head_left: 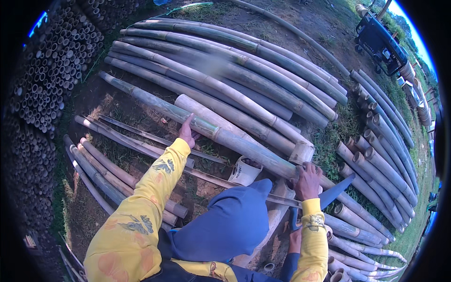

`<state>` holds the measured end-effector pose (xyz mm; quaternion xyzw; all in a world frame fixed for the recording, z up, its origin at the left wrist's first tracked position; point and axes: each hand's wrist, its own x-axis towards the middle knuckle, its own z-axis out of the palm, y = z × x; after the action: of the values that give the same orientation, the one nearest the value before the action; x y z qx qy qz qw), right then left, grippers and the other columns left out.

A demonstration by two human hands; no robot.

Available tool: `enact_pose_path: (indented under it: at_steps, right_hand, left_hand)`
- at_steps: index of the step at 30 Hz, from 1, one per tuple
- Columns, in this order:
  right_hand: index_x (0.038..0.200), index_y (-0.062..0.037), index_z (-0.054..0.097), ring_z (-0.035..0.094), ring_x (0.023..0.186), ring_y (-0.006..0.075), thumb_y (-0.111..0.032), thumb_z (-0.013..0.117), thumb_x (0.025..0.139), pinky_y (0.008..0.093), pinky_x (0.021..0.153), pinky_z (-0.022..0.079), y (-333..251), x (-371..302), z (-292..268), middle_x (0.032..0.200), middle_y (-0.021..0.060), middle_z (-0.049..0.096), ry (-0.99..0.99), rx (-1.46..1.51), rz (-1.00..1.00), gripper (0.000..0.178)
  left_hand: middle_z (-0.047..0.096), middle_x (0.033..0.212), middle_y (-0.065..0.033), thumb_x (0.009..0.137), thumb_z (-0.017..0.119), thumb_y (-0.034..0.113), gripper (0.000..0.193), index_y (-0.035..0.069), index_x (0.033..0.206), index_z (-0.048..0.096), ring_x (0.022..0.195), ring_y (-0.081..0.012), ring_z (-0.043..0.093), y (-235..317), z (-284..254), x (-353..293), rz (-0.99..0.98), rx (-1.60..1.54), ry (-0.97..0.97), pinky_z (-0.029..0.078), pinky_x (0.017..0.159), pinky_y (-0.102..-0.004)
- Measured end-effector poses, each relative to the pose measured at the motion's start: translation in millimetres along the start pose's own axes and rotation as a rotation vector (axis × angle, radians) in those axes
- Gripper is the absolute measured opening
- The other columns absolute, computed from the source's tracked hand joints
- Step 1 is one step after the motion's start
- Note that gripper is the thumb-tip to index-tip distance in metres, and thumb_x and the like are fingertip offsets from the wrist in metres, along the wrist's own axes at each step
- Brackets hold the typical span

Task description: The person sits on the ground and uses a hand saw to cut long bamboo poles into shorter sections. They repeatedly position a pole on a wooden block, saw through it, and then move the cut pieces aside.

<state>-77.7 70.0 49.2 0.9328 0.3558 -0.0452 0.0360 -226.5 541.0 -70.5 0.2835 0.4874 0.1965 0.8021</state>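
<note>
A long greenish bamboo pole [244,147] runs slantwise across the view in front of me. My left hand [187,132] grips its middle from the near side, one digit stretched along the surface. Farther right, my right hand [308,180] has its fingers bent over the same pole. Just beyond that hand lies a saw blade [336,191], its blue handle [295,219] below by my right wrist. Another person's hand [295,240], with a dark blue sleeve, is at the handle, partly hidden by my forearm. Blue cloth [225,221] bulges between my arms; whose it is, I cannot tell.
Several bamboo poles [225,66] lie side by side beyond the gripped one, with more piles at right [376,164] and lower left [112,178]. A white container [245,171] stands beneath the pole. Stacked bamboo ends [51,70] fill the left. A dark wheeled machine [381,43] stands far right.
</note>
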Motion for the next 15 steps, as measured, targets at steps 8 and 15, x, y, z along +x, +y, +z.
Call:
enact_pose_path:
  at_steps: [8, 15]
  right_hand:
    - [0.109, -0.0065, 0.067, 0.064, 0.104, 0.0329, -0.043, 0.084, 0.077, 0.0488, 0.105, 0.039, 0, 9, -32, 0.1, 0.0123, 0.067, 0.108, 0.112, 0.001, 0.052]
    - [0.116, -0.0058, 0.065, 0.066, 0.107, 0.0298, -0.036, 0.089, 0.073, 0.0498, 0.116, 0.034, 19, -15, -76, 0.111, 0.0117, 0.07, 0.234, 0.17, 0.034, 0.058]
  left_hand:
    - [0.063, 0.127, -0.0147, 0.082, 0.086, 0.029, 0.072, -0.005, 0.135, 0.05, 0.112, -0.0253, 0.065, 8, 27, 11, 0.149, 0.069, 0.052, 0.053, 0.1, -0.0436]
    - [0.065, 0.124, -0.0102, 0.088, 0.083, 0.032, 0.06, 0.002, 0.134, 0.057, 0.113, -0.0238, 0.064, 52, 105, -16, 0.252, 0.143, -0.064, 0.049, 0.102, -0.0429]
